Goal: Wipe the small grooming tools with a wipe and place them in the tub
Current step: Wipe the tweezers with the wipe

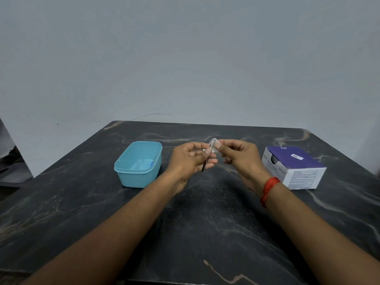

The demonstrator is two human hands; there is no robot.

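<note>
Two hands over a dark marble table point(185, 233). Purple-and-white box point(296, 166) at right, open light-blue tub point(137, 163) at left, both on the table, well apart. Left hand point(190, 159) is pinched on a thin metal tool point(206, 163), held just right of the tub. Right hand point(239, 156) has its fingertips clamped on a small white wipe point(213, 145) at the tool's far end. Red thread band point(268, 190) on right wrist.
</note>
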